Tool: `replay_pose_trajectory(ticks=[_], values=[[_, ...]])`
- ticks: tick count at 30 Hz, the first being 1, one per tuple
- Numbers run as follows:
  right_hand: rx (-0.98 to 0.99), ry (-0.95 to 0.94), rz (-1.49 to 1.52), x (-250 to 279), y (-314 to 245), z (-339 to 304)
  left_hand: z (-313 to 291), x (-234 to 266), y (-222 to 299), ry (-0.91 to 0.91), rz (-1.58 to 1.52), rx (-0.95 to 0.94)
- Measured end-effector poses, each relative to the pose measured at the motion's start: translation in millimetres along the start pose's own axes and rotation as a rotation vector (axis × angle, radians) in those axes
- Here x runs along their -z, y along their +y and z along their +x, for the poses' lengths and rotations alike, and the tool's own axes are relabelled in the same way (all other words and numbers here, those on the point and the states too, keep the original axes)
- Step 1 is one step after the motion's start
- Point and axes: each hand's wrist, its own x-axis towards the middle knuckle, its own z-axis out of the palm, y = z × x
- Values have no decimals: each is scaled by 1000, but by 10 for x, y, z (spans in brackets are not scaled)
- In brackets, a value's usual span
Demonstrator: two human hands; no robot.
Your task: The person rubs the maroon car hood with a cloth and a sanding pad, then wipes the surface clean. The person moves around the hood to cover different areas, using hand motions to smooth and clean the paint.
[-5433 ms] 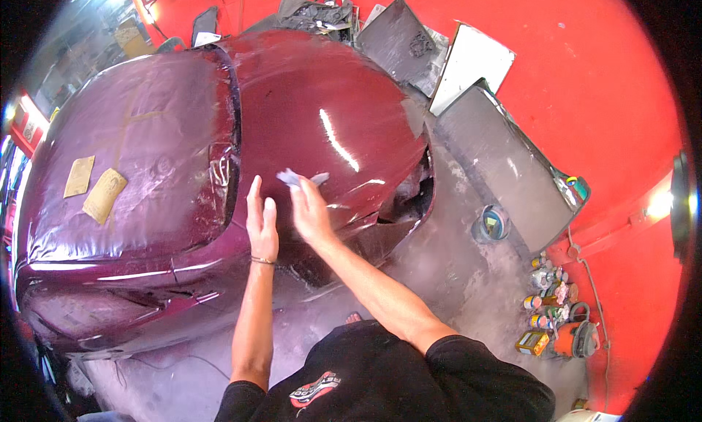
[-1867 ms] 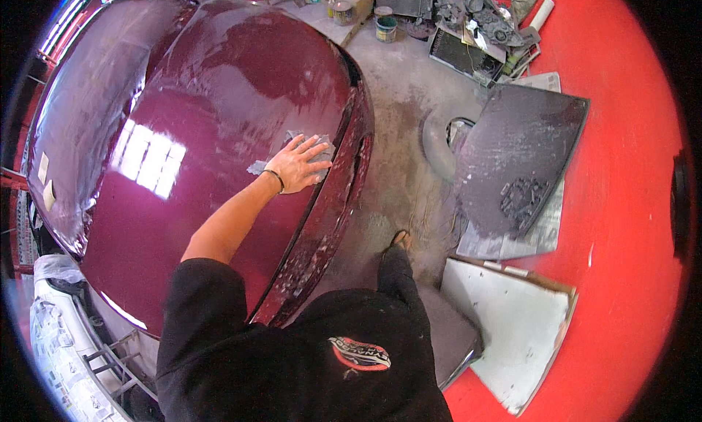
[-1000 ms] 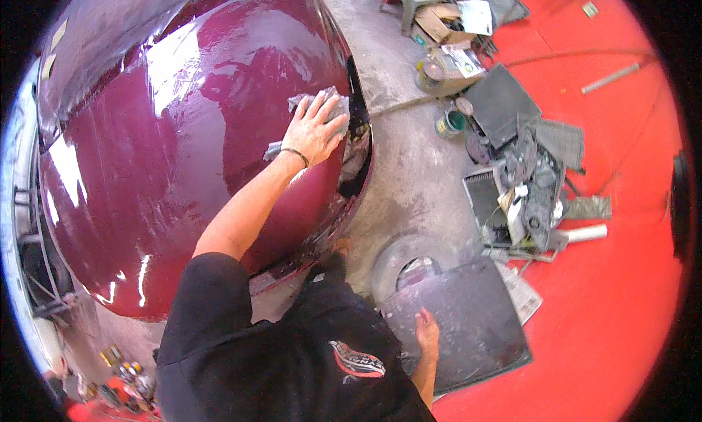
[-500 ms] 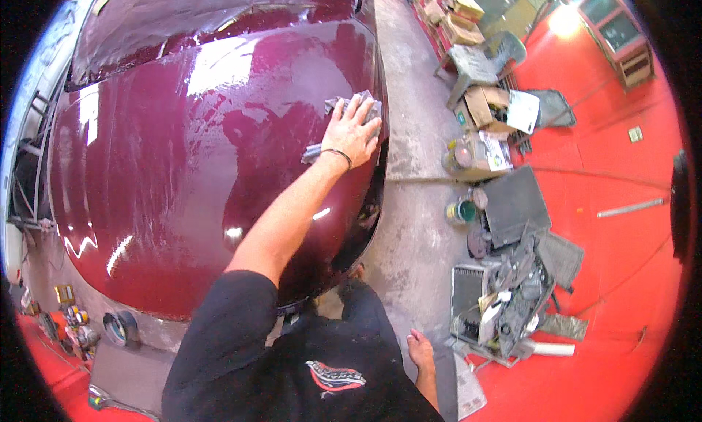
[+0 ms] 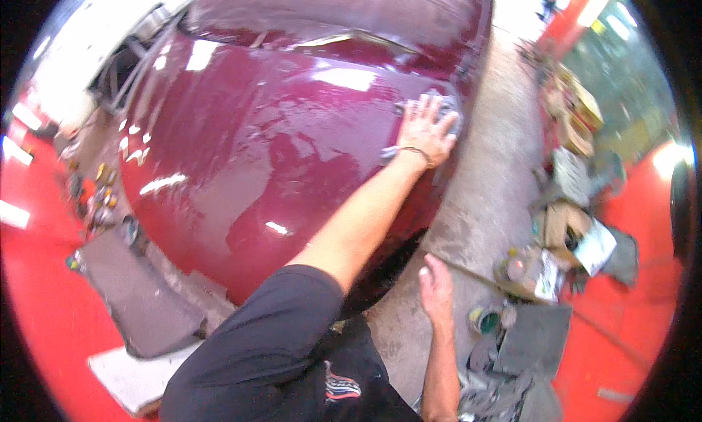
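My left arm reaches forward over the glossy dark red car hood (image 5: 219,181). My left hand (image 5: 424,133) presses a crumpled grey cloth (image 5: 450,106) against the paint close to the hood's right edge. Its fingers are spread over the cloth, and part of the cloth sticks out beside the wrist. The underside of this hand is hidden. My right hand (image 5: 436,284) hangs in the air to the right of the hood's front corner, above the concrete floor. It is open, with nothing in it. The hood looks wet and streaky, with bright reflections.
Beyond the hood is the car's covered windshield area (image 5: 344,9). Along the right lie cardboard boxes (image 5: 564,228), a grey plastic chair (image 5: 570,175), a green can (image 5: 484,320) and dark car parts (image 5: 504,385). A dark mat (image 5: 142,294) lies at the left on the floor.
The view has swung, so the car sits farther right in it. My right hand has come up and forward from beside my body. My left hand stays on the cloth near the hood's right edge.
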Motion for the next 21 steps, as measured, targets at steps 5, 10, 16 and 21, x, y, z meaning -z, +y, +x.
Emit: replay_pose_trajectory(ticks=[5, 10, 16, 21], values=[[418, 126, -104, 163, -925, 1565, 102, 56, -329, 25, -23, 109], [593, 93, -189, -158, -1305, 2470, -76, 511, -1406, 195, 112, 244], [571, 137, -509, -407, -1380, 2492, -186, 1212, -3053, 205, 290, 417], [547, 97, -569, -416, -1446, 2475, -23, 1734, -4390, 187, 421, 619]])
